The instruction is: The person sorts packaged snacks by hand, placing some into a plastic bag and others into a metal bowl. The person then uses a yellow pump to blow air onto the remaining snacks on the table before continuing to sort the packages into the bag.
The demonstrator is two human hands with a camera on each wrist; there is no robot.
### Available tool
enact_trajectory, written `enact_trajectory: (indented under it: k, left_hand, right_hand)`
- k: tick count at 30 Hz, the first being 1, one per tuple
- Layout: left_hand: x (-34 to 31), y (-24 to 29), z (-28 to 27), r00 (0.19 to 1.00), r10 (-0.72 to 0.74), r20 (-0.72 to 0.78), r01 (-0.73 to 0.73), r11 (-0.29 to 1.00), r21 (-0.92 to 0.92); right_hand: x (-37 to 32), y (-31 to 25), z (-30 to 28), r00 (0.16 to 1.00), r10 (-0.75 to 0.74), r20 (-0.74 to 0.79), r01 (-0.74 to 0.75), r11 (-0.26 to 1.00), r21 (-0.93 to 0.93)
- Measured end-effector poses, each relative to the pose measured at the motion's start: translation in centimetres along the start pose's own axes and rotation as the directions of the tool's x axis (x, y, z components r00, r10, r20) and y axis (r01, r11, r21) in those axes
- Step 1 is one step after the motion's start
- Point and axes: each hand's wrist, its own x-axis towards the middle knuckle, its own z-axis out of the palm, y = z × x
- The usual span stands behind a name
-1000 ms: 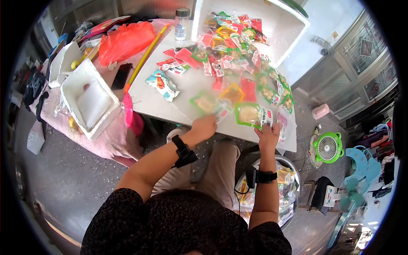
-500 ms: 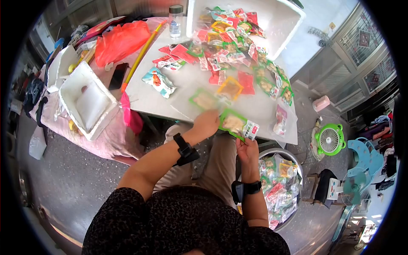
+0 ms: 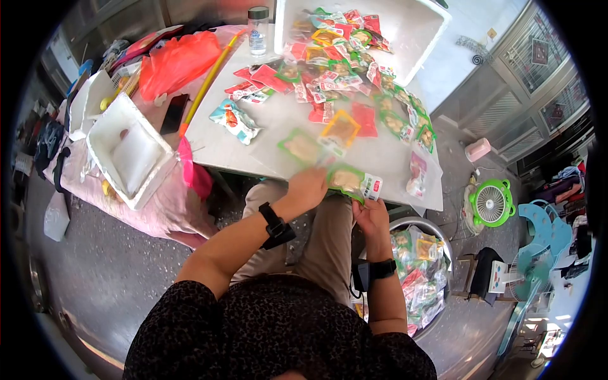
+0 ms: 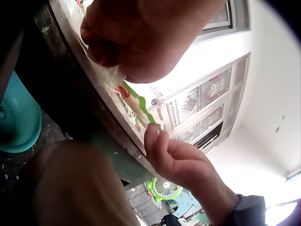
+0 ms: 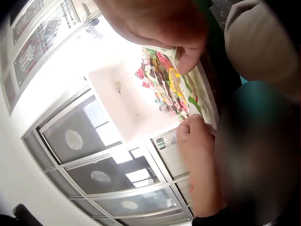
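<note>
Holding the green-edged snack packet (image 3: 350,180) between both hands, you have it right at the near edge of the white table (image 3: 266,136), partly over your lap. Your left hand (image 3: 308,187) lies on the packet's left end with the fingers curled down. In the left wrist view they pinch the crinkled clear film close to the table edge, so this hand is closed on the packet. Your right hand (image 3: 372,215) comes from below, and its thumb and fingertips close on the near right part of the packet, by the white and red label. This grip looks light, a pinch and not a full fist. I judge that you grip it at two ends because the packet is flat, soft and slippery: taken at one end only it would sag or turn, while taken at both it lies flat with the face up. The packet is thus touching both hands, between them and above your knees. Another green-edged packet (image 3: 302,149) and an orange-edged packet (image 3: 341,131) lie just beyond it on the table. The big pile of snack packets (image 3: 342,69) spreads farther away toward the white foam tray (image 3: 418,28). Down at your right, near the right wrist, stands a metal basin (image 3: 415,221) full of packets. I think it stands so close under the table edge to be within easy reach of that hand.
</note>
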Motion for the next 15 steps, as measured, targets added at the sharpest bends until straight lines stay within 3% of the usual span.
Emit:
enact_trajectory:
  k: [5,9,13,15]
  left_hand:
    - [-0.1,-0.1,0.1,0.997,0.04,-0.069,-0.04,0.999,0.001]
    - [0.5,0.4,-0.9,0.987,0.108,-0.12,-0.104,0.994,0.036]
    - [0.6,0.7,-0.7,0.99,0.113,-0.079,-0.107,0.991,0.081]
    - [0.2,0.4,-0.6,0.991,0.115,-0.073,-0.109,0.99,0.087]
  right_hand:
    - [2.1,1.7,0.1,0.995,0.015,0.094,-0.028,0.99,0.141]
    - [2.5,3.9,2.2,0.993,-0.009,0.115,-0.009,0.989,0.148]
    - [0.5,4.7,5.9,0.948,0.22,0.228,-0.174,0.963,-0.208]
    - [1.0,4.8,5.6,0.98,0.163,0.11,-0.098,0.888,-0.448]
